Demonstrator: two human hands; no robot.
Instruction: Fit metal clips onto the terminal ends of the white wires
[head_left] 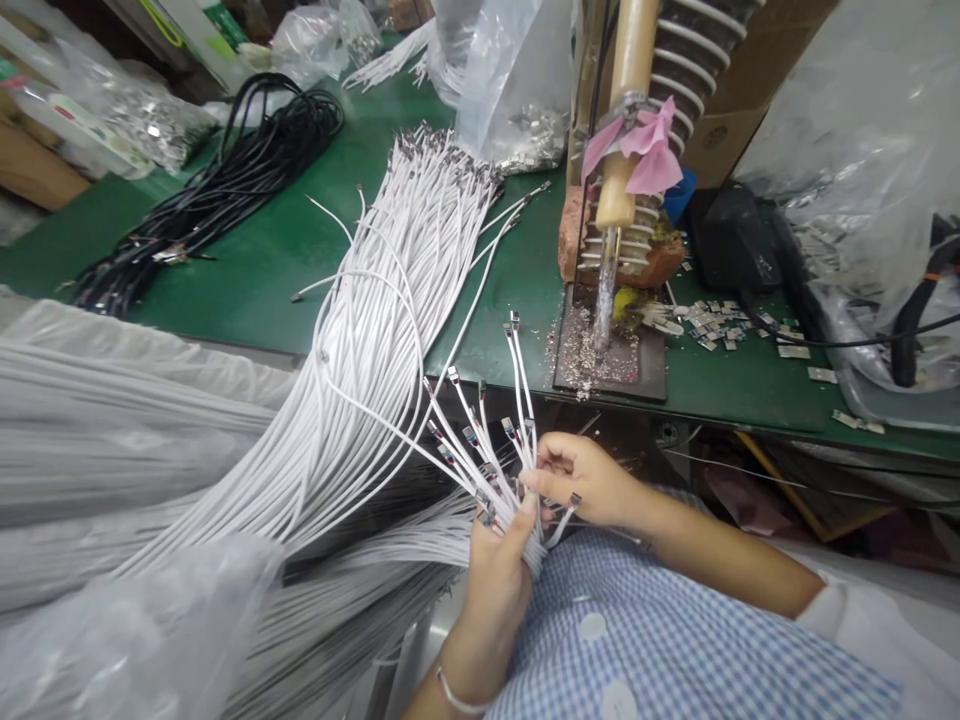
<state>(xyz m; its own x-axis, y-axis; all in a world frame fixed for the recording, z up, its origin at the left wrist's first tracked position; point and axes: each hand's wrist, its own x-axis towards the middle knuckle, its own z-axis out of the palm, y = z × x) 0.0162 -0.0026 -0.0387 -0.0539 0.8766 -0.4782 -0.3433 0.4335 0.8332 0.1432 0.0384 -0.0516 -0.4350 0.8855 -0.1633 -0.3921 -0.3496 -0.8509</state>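
My left hand (501, 565) is wrapped round a bunch of white cables (469, 455), just off the bench's front edge. Their small metal connector ends fan out above the fist. My right hand (581, 478) is closed at the same bunch, its thumb and fingers pinching among the cables near the left thumb; one short connector end sticks out below it. Which cable the right fingers hold is partly hidden. Left of the hands, a large bundle of white cables (382, 290) lies across the bench with its connector ends at the back.
On the green bench (247, 310), a soldering iron (611, 210) with a pink cloth hangs tip-down over a speckled metal plate (649, 365). Small circuit boards (720, 325) lie to its right, near pliers (919, 300). Black cables (217, 190) lie at the left.
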